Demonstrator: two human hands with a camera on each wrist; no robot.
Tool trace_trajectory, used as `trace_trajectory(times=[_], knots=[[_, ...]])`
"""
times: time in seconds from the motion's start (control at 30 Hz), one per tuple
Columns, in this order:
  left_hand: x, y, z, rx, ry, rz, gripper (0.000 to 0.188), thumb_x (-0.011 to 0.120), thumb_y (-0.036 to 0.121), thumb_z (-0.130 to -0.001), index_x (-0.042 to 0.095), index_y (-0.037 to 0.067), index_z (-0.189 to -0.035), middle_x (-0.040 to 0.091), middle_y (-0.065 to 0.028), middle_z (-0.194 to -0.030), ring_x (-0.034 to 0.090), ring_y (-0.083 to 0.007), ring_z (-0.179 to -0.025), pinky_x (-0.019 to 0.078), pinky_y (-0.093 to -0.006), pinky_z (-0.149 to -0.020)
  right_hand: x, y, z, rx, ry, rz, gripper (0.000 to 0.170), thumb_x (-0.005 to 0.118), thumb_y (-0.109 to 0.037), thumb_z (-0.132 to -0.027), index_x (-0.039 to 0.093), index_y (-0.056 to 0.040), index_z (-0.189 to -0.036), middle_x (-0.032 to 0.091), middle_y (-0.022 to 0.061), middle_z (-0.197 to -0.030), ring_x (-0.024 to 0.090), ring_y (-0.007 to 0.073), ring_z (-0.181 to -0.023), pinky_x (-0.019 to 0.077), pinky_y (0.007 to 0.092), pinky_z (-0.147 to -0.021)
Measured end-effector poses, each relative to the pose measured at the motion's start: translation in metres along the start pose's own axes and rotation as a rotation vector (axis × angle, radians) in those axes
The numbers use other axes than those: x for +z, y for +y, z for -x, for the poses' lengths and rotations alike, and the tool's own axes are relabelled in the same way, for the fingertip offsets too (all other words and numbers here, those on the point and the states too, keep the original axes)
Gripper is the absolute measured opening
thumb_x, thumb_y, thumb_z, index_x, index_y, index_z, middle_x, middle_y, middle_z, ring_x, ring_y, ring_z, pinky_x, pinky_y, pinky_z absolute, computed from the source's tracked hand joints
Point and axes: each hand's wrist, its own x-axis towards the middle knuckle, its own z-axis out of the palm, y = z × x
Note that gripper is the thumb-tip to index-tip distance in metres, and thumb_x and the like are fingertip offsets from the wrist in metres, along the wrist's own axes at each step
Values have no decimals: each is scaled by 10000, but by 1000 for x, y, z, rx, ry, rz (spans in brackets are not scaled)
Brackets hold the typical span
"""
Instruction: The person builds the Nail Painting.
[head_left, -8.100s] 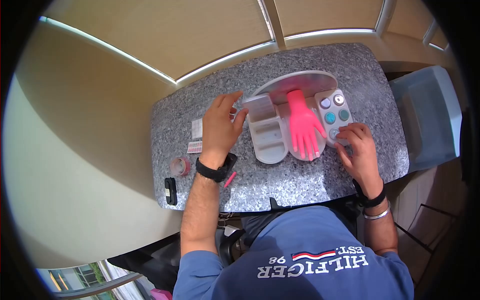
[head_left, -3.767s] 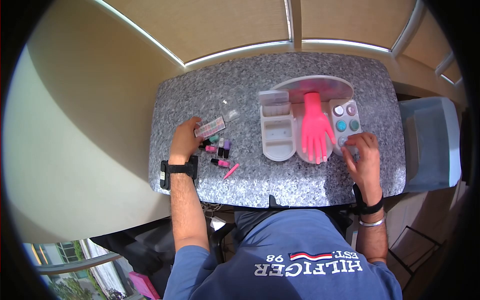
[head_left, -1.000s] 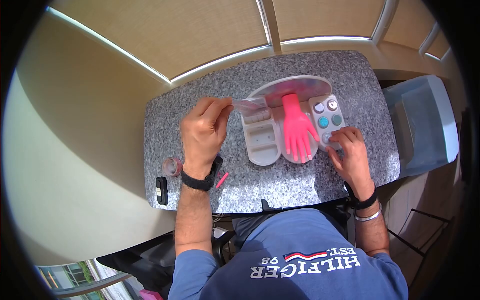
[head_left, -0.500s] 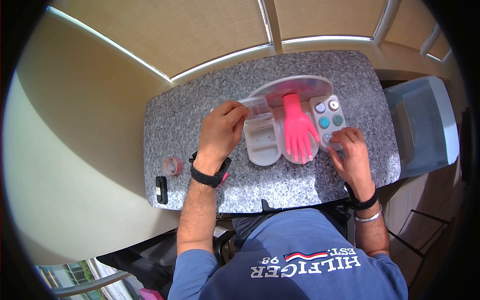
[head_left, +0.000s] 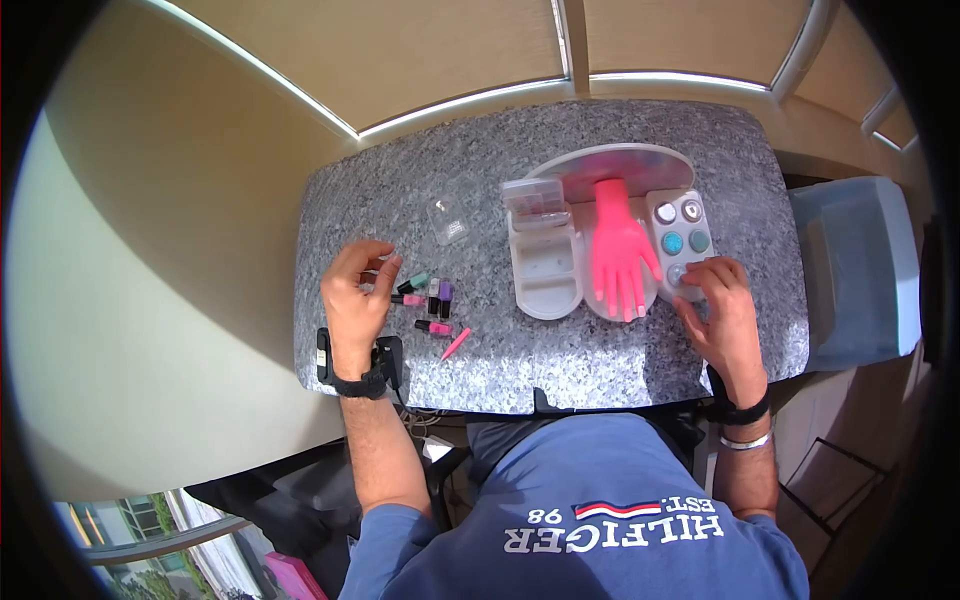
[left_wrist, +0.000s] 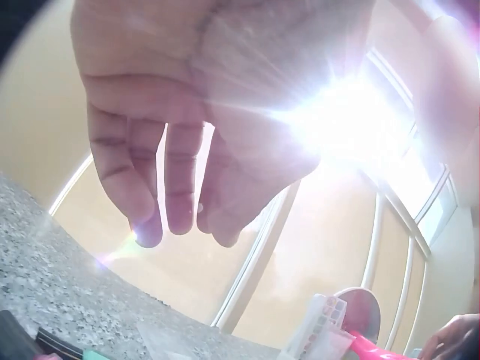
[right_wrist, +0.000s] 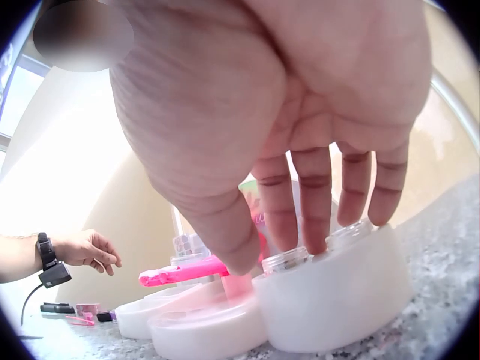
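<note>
My left hand (head_left: pixel 355 300) hovers left of several small nail polish bottles (head_left: pixel 435 328), its fingers bent loosely and nothing visible held. In the left wrist view the fingers (left_wrist: pixel 180 180) hang down with the thumb close beside them. My right hand (head_left: pixel 725 315) touches the right-hand jar holder with its fingertips. The right wrist view has those fingers (right_wrist: pixel 313 195) nearly straight over the jar rims. A pink model hand (head_left: pixel 622 245) rests, fingers toward me, in the middle of the white organizer (head_left: pixel 547 303). Teal jars (head_left: pixel 672 242) and other jars fill the holder.
A pink pen (head_left: pixel 456 344) lies in front of the bottles. Farther back is a clear plastic package (head_left: pixel 450 218). The organizer has a clear lid (head_left: pixel 540 195) raised over its left tray and an upright mirror behind. A translucent bin (head_left: pixel 860 270) stands right of the table.
My left hand held a printed sheet, then moved to the organizer's clear lid, and is now back at the left. The sheet has left the tabletop. My right hand has stayed at the jars.
</note>
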Motion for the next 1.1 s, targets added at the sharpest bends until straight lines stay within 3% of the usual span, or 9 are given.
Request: trace_trajectory(times=[0.2, 0.43, 0.63, 0.67, 0.87, 1.1], knots=[[-13, -29, 39, -189, -27, -49, 185, 876, 95, -953, 827, 14, -1112, 822, -108, -1035, 788, -179, -807, 609, -321, -732, -7, -11, 3, -80, 27, -22, 357, 898, 0, -807, 735, -15, -1125, 741, 159, -1236, 672, 404, -1217, 576, 508, -1032], [-15, -55, 73, -205, 72, 16, 207, 875, 79, -921, 818, -9, -1099, 807, -150, -1002, 806, -240, -782, 620, -362, -708, -17, -34, 1, -167, -5, -68, 318, 875, 8, -836, 728, -15, -1117, 748, 151, -1207, 688, 384, -1180, 575, 485, -1003], [-38, -69, 82, -448, 216, -251, 226, 863, 130, -936, 823, 8, -1122, 816, -172, -1032, 807, -289, -809, 624, -392, -736, -16, -45, -5, -215, -21, -104, 315, 879, 15, -835, 732, -13, -1112, 760, 144, -1152, 710, 378, -1127, 589, 473, -956], [-40, -75, 85, -477, 194, -304, 297, 884, 168, -917, 814, 20, -1165, 804, -185, -1084, 794, -326, -900, 625, -426, -815, -15, -46, -5, -229, -19, -108, 314, 880, 16, -834, 734, -13, -1111, 762, 141, -1140, 714, 377, -1115, 592, 472, -946], [-27, -85, 90, -362, 185, -402, 427, 939, 182, -831, 776, -1, -1180, 770, -204, -1196, 750, -405, -1025, 599, -500, -929, -12, -50, -7, -266, -19, -135, 309, 882, 25, -827, 740, -12, -1099, 762, 137, -1100, 725, 368, -1065, 600, 469, -906], [-6, -88, 83, -281, 181, -379, 338, 956, 179, -800, 793, -22, -1017, 777, -232, -1046, 737, -461, -960, 588, -522, -894, -11, -49, -4, -259, -26, -144, 318, 880, 34, -821, 740, -16, -1102, 758, 135, -1090, 727, 362, -1054, 600, 466, -896]])
